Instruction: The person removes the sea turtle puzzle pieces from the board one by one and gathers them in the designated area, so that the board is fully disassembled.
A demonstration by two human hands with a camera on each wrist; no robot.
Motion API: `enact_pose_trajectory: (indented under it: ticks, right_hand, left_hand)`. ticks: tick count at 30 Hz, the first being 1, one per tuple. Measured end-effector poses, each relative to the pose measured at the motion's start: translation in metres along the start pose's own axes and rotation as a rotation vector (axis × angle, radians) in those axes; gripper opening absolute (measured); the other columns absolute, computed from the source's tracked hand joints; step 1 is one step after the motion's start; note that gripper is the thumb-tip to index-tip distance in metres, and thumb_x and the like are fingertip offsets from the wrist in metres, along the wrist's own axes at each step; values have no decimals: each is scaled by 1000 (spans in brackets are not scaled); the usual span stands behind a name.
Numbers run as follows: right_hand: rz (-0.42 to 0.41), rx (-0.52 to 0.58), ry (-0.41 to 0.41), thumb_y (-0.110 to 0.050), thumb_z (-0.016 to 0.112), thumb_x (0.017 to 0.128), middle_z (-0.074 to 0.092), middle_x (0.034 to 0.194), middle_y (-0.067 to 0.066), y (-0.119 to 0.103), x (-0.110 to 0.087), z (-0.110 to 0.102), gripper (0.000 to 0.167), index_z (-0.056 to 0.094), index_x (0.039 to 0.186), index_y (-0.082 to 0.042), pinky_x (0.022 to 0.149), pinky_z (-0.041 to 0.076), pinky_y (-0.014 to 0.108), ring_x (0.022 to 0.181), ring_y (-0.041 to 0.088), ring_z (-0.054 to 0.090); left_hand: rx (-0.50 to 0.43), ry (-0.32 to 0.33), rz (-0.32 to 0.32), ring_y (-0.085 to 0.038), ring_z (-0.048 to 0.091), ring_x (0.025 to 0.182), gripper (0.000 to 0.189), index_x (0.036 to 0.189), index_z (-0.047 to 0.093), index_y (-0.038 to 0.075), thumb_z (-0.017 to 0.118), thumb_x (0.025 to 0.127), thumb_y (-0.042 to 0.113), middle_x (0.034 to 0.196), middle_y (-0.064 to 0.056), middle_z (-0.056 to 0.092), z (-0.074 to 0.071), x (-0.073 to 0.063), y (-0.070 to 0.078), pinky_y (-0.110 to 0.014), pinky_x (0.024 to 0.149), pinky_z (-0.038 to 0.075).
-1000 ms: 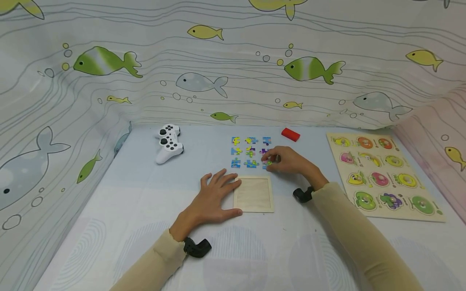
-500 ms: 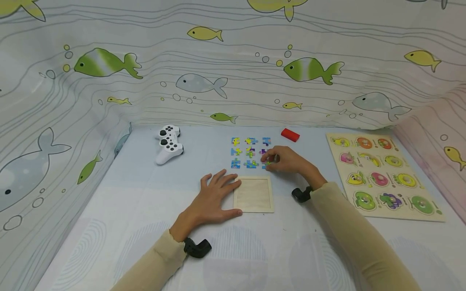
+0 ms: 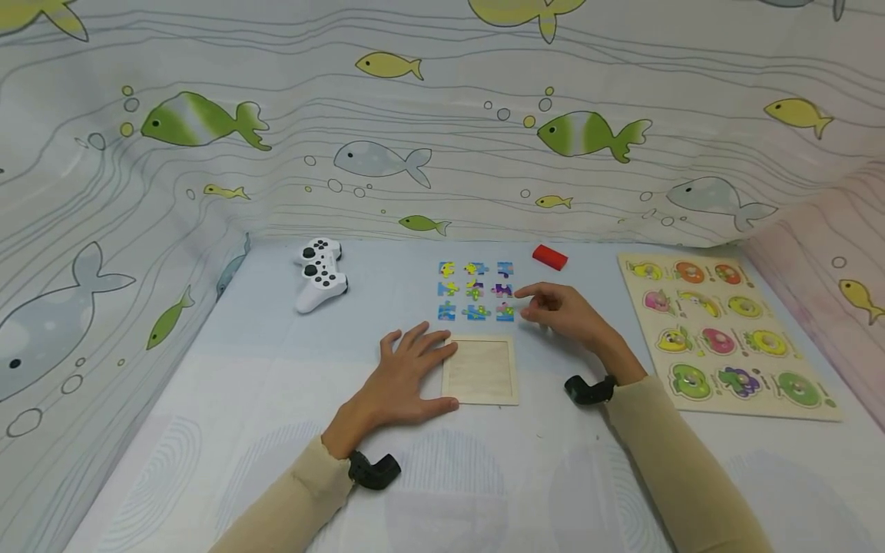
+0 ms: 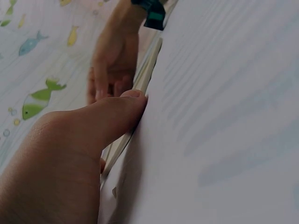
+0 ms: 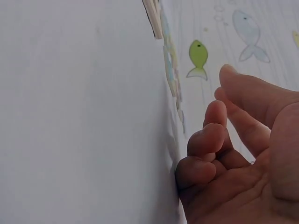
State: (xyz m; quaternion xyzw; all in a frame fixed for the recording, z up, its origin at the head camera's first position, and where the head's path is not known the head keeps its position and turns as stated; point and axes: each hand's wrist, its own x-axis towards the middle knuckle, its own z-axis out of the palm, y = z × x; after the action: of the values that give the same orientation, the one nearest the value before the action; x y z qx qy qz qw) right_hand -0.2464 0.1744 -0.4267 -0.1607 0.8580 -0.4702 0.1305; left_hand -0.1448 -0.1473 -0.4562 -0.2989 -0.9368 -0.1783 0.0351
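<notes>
My left hand [image 3: 404, 380] lies with spread fingers at the left side of a square wooden puzzle tray [image 3: 480, 372], its index fingertip and thumb touching the rim. In the left wrist view the thumb [image 4: 117, 114] presses along the tray's edge. Behind the tray, several colourful jigsaw pieces [image 3: 475, 312] lie apart in three rows of three. Just right of them is my right hand [image 3: 563, 311], its fingertips beside the right column and nothing held. The right wrist view shows its thumb [image 5: 247, 88] apart from the loosely bent fingers.
A white game controller [image 3: 322, 273] lies at the back left. A red block [image 3: 549, 257] sits behind the pieces to the right. The wooden fruit puzzle board [image 3: 722, 338] lies on the right, and a fish-patterned curtain [image 3: 484, 184] rises behind the table.
My right hand has drawn back to the right from the right-column pieces, which now show uncovered. The left hand and tray have stayed in place.
</notes>
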Motion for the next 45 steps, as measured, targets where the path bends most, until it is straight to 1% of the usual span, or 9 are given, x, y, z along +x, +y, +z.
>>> enact_pose_trajectory:
  ticks: [9,16,22,27,34,37,41,43,45]
  right_hand:
    - [34,47,-32,-22,72,95,59,95,8,6,-1,1,35,68,129,-14,67,48,23,82,24,55]
    - [7,26,-51,-20,72,96,58,96,10,2,0,-1,33,68,128,-11,66,45,23,82,23,53]
    - [18,32,-44,-16,71,95,60,94,8,2,0,0,32,68,126,-11,66,44,22,81,22,53]
    - [17,29,-47,-19,72,95,59,95,8,3,0,2,33,68,127,-12,68,45,23,83,23,54]
    - [19,18,-32,-19,70,96,59,95,8,5,-3,5,32,68,127,-12,68,46,23,82,22,54]
    - [2,16,-16,-19,68,98,60,94,9,2,-3,4,30,68,127,-12,66,46,23,80,24,55]
    - [-21,-34,43,-23,66,99,64,99,10,1,-7,0,31,69,128,-12,65,48,25,80,26,58]
    - [-26,-82,91,-28,66,100,67,107,11,0,-14,-5,34,68,129,-12,71,51,29,87,26,60]
    - [-41,-137,149,-32,66,100,68,120,11,1,-22,-11,39,66,133,-11,82,53,37,101,29,62]
  left_hand:
    - [-10,6,2,-37,30,153,82,149,53,20,66,82,65,158,-2,45,0,-1,0,-68,113,18]
    - [-11,19,7,-38,31,152,81,148,54,20,67,81,64,157,-2,46,-3,1,-2,-67,112,18]
    - [-12,14,17,-38,30,152,82,148,54,20,67,81,65,157,-2,46,-3,3,-2,-67,112,18]
    - [-22,22,14,-38,31,152,83,148,53,20,68,80,65,156,-3,46,-3,1,-3,-68,112,18]
    - [-49,33,19,-38,32,151,77,149,52,21,64,85,62,156,-5,46,0,-1,-3,-68,112,18]
    - [-88,34,13,-40,32,151,73,149,52,21,64,87,59,157,-7,46,-3,-1,-3,-68,112,18]
    - [-115,50,1,-42,29,151,69,151,50,21,62,92,54,157,-9,45,-12,1,-6,-68,111,18]
    - [-101,81,-22,-43,28,152,66,151,49,20,60,95,53,158,-10,44,-18,3,-9,-68,111,19]
    - [-51,126,-62,-43,25,153,64,152,49,21,57,97,53,160,-9,43,-24,4,-12,-68,111,18]
